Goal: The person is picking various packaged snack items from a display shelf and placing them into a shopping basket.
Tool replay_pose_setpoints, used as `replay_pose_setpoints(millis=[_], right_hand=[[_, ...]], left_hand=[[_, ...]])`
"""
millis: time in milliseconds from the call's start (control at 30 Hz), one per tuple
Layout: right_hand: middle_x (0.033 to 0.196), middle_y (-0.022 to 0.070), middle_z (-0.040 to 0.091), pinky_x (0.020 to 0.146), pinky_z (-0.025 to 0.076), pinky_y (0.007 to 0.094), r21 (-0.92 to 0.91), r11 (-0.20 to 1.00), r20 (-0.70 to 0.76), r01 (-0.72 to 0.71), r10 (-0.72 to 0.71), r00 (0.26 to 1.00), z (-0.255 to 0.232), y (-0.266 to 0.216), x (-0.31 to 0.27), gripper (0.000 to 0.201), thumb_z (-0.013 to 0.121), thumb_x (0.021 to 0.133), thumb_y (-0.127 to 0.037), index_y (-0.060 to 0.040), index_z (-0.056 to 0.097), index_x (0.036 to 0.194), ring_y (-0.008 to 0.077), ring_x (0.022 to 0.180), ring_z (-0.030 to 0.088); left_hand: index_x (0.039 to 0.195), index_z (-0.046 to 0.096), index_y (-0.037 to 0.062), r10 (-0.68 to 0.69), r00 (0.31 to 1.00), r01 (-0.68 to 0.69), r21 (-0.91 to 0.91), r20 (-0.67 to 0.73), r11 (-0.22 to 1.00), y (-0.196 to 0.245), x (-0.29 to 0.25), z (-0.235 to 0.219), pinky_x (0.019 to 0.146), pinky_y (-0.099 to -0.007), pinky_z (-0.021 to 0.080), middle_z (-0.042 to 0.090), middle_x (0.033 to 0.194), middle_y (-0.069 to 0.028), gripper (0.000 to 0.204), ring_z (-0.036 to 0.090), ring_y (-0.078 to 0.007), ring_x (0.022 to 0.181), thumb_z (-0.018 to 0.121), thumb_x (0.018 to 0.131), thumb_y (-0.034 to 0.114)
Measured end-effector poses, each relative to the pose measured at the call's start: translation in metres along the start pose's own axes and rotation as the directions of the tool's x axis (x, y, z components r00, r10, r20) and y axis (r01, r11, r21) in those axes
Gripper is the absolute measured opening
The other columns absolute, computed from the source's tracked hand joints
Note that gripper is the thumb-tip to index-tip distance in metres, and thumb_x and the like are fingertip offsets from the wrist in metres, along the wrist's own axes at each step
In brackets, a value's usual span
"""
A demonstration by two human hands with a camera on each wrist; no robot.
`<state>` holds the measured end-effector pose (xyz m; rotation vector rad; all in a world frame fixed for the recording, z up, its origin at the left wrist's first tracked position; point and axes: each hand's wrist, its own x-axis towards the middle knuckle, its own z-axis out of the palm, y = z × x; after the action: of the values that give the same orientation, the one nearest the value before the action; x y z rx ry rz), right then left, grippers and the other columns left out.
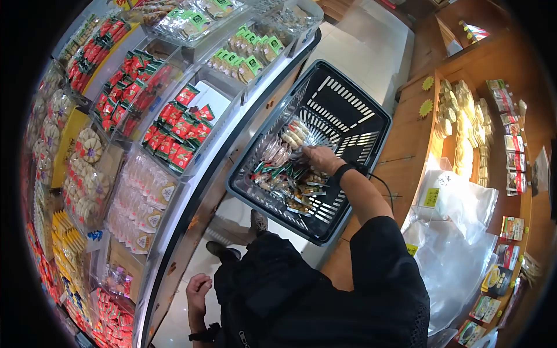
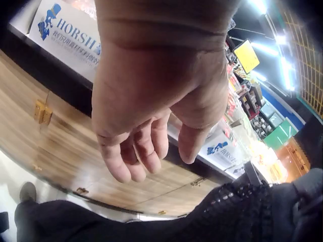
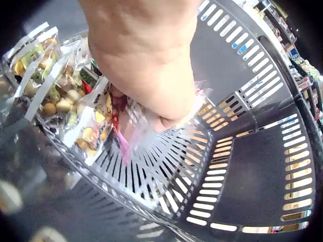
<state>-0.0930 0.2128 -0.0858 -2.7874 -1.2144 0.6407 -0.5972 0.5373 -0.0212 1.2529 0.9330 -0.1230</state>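
My right hand (image 1: 324, 159) reaches down into a black shopping basket (image 1: 348, 93) and pinches a clear snack packet (image 3: 132, 132) with a pink edge. The thumb lies along the clear plastic in the right wrist view, while most of the fingers are hidden behind the hand. Beside it, several packets with green and red wrapping (image 1: 277, 177) lie in the basket, along with clear bags of small round snacks (image 3: 63, 103). A packet of pale, stick-like pieces (image 1: 295, 133) lies at the fingertips. My left hand (image 2: 156, 101) hangs loosely curled by the body, holding nothing.
On the left, a display counter has clear bins of wrapped snacks, including red and green packets (image 1: 177, 130). A wooden cabinet (image 1: 394, 156) stands right of the basket, with clear plastic bags (image 1: 449, 249) hanging there. Tiled floor (image 1: 371, 35) runs beyond the basket.
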Motion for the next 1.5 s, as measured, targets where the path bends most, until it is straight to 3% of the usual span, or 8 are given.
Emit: replay_pose_setpoints(millis=[167,400,533,800,933,1133,1233,1500], right_hand=[[0.097,0.0188,0.064,0.081,0.051,0.0443,0.099,0.994,-0.044,-0.046,0.051,0.998,0.041,0.005,0.016,0.045,0.063,0.075,-0.010,-0.0066,0.048,0.118,0.0381,0.093,0.063],[0.122,0.0196,0.061,0.098,0.046,0.0373,0.282,0.900,0.305,-0.332,0.244,0.921,-0.013,0.011,0.026,0.069,0.063,0.070,-0.014,-0.0053,0.046,0.136,0.0336,0.115,0.058],[0.122,0.0155,0.062,0.094,0.046,0.0391,0.133,0.973,0.538,-0.190,0.090,0.838,-0.014,0.018,0.029,0.054,0.056,0.079,-0.024,-0.0099,0.051,0.131,0.0326,0.113,0.058],[0.128,0.0157,0.058,0.099,0.044,0.0386,0.020,0.992,0.576,-0.121,0.087,0.813,-0.030,0.012,0.025,0.051,0.052,0.082,-0.025,-0.0112,0.054,0.131,0.0309,0.118,0.056],[0.126,0.0154,0.060,0.098,0.045,0.0395,0.064,0.978,0.404,-0.197,0.155,0.901,-0.026,0.017,0.026,0.051,0.055,0.080,-0.025,-0.0096,0.057,0.128,0.0312,0.116,0.057],[0.116,0.0184,0.064,0.094,0.048,0.0392,0.035,0.984,0.508,-0.175,0.133,0.851,-0.031,0.005,0.027,0.039,0.054,0.079,-0.018,-0.0029,0.065,0.113,0.0331,0.111,0.060],[0.113,0.0189,0.065,0.091,0.049,0.0383,0.075,0.952,0.258,-0.297,0.270,0.928,-0.010,0.056,0.052,0.037,0.053,0.080,-0.015,-0.0030,0.066,0.112,0.0342,0.108,0.061],[0.108,0.0254,0.065,0.087,0.049,0.0381,0.461,0.722,0.020,-0.515,0.572,0.820,0.000,0.089,0.086,0.046,0.061,0.077,-0.015,0.0067,0.058,0.118,0.0325,0.103,0.064]], left_hand=[[0.121,0.055,0.0004,-0.081,0.982,0.085,-0.018,0.168,0.996,-0.041,0.014,0.013,0.090,-0.0269,0.046,0.063,0.108,-0.0063,0.040,0.058,-0.0136,0.101,0.066,0.083,0.006],[0.129,0.053,0.0003,-0.087,0.927,0.099,-0.014,0.365,0.995,-0.014,0.002,0.048,0.095,-0.0282,0.044,0.060,0.120,-0.0066,0.041,0.055,-0.0153,0.109,0.059,0.090,0.014],[0.130,0.052,0.0006,-0.149,0.901,0.155,0.017,0.408,0.988,-0.004,0.000,0.053,0.098,-0.0285,0.042,0.059,0.121,-0.0066,0.039,0.054,-0.0146,0.111,0.054,0.091,0.008],[0.134,0.049,0.0013,-0.110,0.921,0.126,-0.018,0.373,0.992,-0.042,-0.019,0.037,0.099,-0.0298,0.042,0.057,0.124,-0.0083,0.038,0.053,-0.0154,0.113,0.044,0.099,0.017],[0.134,0.049,0.0013,-0.150,0.922,0.178,-0.047,0.356,0.983,-0.044,-0.036,0.034,0.099,-0.0299,0.042,0.057,0.124,-0.0085,0.039,0.053,-0.0157,0.113,0.045,0.099,0.019],[0.134,0.048,0.0013,-0.173,0.927,0.211,-0.082,0.334,0.974,-0.039,-0.050,0.038,0.100,-0.0300,0.042,0.057,0.124,-0.0088,0.040,0.053,-0.0162,0.113,0.045,0.099,0.021],[0.134,0.048,0.0014,-0.188,0.926,0.228,-0.088,0.327,0.970,-0.036,-0.047,0.043,0.100,-0.0301,0.042,0.057,0.124,-0.0089,0.041,0.053,-0.0164,0.113,0.046,0.099,0.022],[0.134,0.048,0.0014,-0.265,0.912,0.314,-0.117,0.314,0.942,-0.032,-0.039,0.060,0.100,-0.0303,0.042,0.056,0.125,-0.0093,0.043,0.053,-0.0170,0.114,0.047,0.099,0.025]])
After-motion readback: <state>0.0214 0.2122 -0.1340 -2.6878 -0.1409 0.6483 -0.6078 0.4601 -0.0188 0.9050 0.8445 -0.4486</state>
